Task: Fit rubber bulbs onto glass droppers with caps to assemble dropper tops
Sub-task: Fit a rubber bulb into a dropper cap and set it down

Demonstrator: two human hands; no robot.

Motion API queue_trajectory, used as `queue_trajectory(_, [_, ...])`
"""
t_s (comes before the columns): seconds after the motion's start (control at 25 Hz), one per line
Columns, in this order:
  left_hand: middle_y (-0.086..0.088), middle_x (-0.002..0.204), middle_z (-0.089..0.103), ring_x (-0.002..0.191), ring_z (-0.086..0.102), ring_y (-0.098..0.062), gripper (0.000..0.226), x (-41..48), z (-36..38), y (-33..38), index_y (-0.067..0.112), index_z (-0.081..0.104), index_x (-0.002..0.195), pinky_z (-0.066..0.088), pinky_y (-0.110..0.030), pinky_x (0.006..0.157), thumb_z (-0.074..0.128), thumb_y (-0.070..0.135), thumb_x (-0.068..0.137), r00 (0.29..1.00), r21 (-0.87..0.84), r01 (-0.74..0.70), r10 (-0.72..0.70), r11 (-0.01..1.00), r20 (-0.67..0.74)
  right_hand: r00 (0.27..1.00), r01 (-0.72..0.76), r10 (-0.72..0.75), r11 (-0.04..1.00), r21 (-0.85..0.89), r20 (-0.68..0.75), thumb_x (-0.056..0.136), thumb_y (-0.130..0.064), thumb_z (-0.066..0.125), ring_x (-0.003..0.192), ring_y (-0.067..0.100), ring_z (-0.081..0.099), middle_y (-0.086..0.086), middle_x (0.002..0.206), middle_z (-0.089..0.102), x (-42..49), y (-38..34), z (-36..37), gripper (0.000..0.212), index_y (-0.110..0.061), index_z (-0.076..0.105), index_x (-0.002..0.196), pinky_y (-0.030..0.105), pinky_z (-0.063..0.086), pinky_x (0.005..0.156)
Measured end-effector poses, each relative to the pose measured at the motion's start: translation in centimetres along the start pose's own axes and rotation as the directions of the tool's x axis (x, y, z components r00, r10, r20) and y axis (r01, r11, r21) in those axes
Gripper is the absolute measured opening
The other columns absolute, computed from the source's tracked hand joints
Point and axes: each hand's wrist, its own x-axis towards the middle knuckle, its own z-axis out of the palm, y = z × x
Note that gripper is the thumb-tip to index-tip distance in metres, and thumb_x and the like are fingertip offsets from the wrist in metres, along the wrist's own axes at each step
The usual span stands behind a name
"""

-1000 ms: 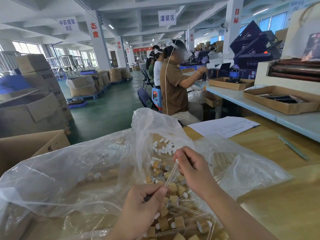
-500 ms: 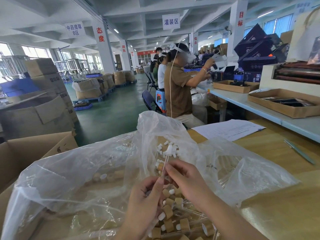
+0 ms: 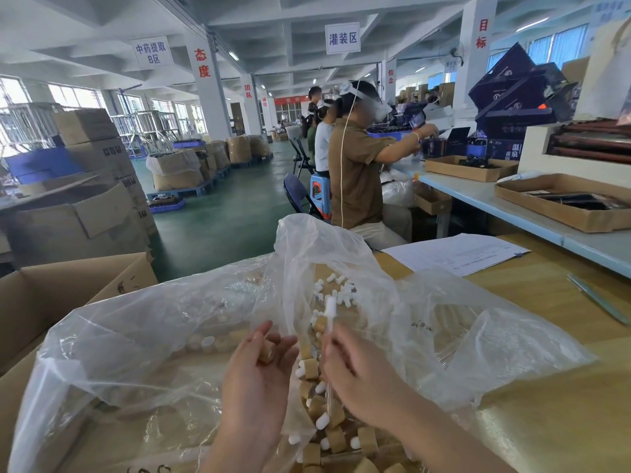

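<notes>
A glass dropper [image 3: 329,397] is pinched in the curled fingers of the right hand [image 3: 362,370] and is held close to upright. Its long axis runs from a white rubber bulb [image 3: 330,306] at the top, above the fingertips, down to the bare glass stem, which shows below the hand against the heap of caps [image 3: 336,438]. A single tan cap [image 3: 267,351] is gripped between thumb and fingers of the left hand [image 3: 256,377]. It lies to the left of the dropper, at about the height of the right fingertips, near the stem but not touching it. The left hand is thus the nearer to the cap's seat, and it is judged that the cap must be brought rightward and lined up with the upright axis before the parts can be joined. Both hands are held over the open clear plastic bag [image 3: 136,353] on the wooden bench [image 3: 546,387]. Loose bulbs [image 3: 341,288] lie farther back in the bag. Overhead, "灌装区" can be read on a hanging sign [image 3: 342,38] and "中药提取 B区" on a second sign [image 3: 151,51]. Red characters are carried on the pillars: "态度" [image 3: 202,64], "目标" [image 3: 482,34], "团队" [image 3: 248,91] and "信念" [image 3: 391,76]. "温泉" is printed on a dark box [image 3: 512,150]. The print on the paper sheet [image 3: 454,252] is too small to be read.
</notes>
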Motion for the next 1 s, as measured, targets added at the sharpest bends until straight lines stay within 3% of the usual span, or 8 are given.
queue_trajectory(0.08, [-0.009,0.071,0.064,0.082,0.072,-0.028,0.023,0.1,0.1,0.0,-0.001,0.056,0.104,0.058,-0.032,0.065,0.040,0.016,0.101,0.999,-0.063,0.030,-0.031,0.998,-0.016,0.997,0.037,-0.032,0.996,-0.079,0.068,0.095,-0.038,0.034,0.048,0.006,0.035,0.007,0.065,0.051,-0.4,-0.2,0.6,0.020,-0.028,0.039,0.079,0.028,0.030,0.047])
queue_trajectory(0.2, [-0.020,0.093,0.069,0.095,0.069,-0.033,0.032,0.0,0.2,-0.1,0.001,0.056,0.106,0.059,-0.034,0.066,0.037,0.025,0.102,0.997,-0.118,0.071,-0.073,0.991,-0.012,0.992,0.109,-0.095,0.980,-0.164,0.088,0.093,-0.047,0.034,0.047,0.013,0.040,0.000,0.062,0.051,-0.6,-0.7,1.1,0.022,-0.030,0.043,0.084,0.029,0.031,0.046])
queue_trajectory(0.44, [-0.017,0.092,0.071,0.096,0.069,-0.031,0.042,0.0,0.4,-0.2,-0.002,0.059,0.104,0.059,-0.034,0.066,0.034,0.032,0.102,0.999,-0.102,0.054,-0.053,0.993,0.014,0.994,0.107,-0.095,0.939,-0.328,0.051,0.097,-0.041,0.039,0.056,0.019,0.051,-0.001,0.063,0.055,-0.1,-0.5,0.6,0.023,-0.026,0.051,0.084,0.036,0.041,0.053])
queue_trajectory(0.68, [-0.016,0.095,0.070,0.094,0.070,-0.029,0.025,-0.1,0.1,-0.3,-0.002,0.062,0.106,0.059,-0.033,0.070,0.043,0.011,0.094,0.995,-0.052,0.047,-0.042,0.998,0.092,0.998,0.021,-0.038,0.943,-0.332,-0.045,0.096,-0.044,0.041,0.057,0.009,0.051,-0.011,0.061,0.054,-0.1,-0.1,0.3,0.023,-0.029,0.056,0.089,0.023,0.035,0.050])
queue_trajectory(0.84, [-0.010,0.079,0.069,0.073,0.071,-0.018,0.025,-0.1,-0.1,-0.5,0.001,0.060,0.093,0.057,-0.025,0.061,0.062,0.020,0.077,0.993,0.118,-0.113,0.115,0.987,-0.010,0.996,0.003,-0.030,0.956,-0.292,-0.087,0.095,-0.045,0.043,0.052,0.007,0.048,-0.011,0.065,0.056,0.0,0.1,0.2,0.026,-0.026,0.058,0.088,0.021,0.032,0.049])
queue_trajectory(1.0, [0.002,0.056,0.049,0.047,0.044,-0.011,0.033,-0.2,-0.3,-0.6,0.012,0.068,0.077,0.042,-0.026,0.049,0.064,0.044,0.071,0.979,0.374,-0.190,0.205,0.908,-0.002,0.997,0.023,-0.039,0.976,-0.216,-0.070,0.094,-0.045,0.044,0.048,0.007,0.043,-0.009,0.057,0.049,0.1,0.2,-0.2,0.027,-0.024,0.056,0.081,0.020,0.030,0.048])
